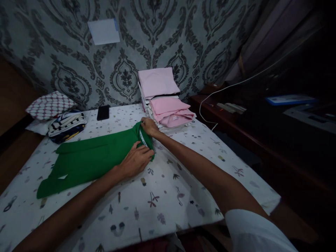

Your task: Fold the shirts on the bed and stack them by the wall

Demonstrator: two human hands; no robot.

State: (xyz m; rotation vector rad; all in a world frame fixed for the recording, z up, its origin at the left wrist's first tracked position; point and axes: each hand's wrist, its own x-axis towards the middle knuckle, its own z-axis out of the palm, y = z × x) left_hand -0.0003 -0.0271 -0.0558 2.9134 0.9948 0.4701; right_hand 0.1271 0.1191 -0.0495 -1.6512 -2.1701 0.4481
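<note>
A green garment (pixel 89 157) lies in a long folded strip on the patterned white cloth of the table (pixel 162 210), with a small white tag near its left end. Its right end, by the white-striped collar band, is under both hands. My left hand (pixel 136 159) rests on the fabric just below the band, fingers spread. At the upper right corner of the garment, my right hand (pixel 149 126) has its fingers closed on the green cloth, close to the pink folded clothes (pixel 172 110).
Folded clothes with a light pink piece (pixel 157 82) on top stand against the wall. A black phone (pixel 103 112), striped folded clothes (pixel 67 124) and a checked cushion (pixel 49 105) are at the back left. A white cable (pixel 201 105) hangs at the right.
</note>
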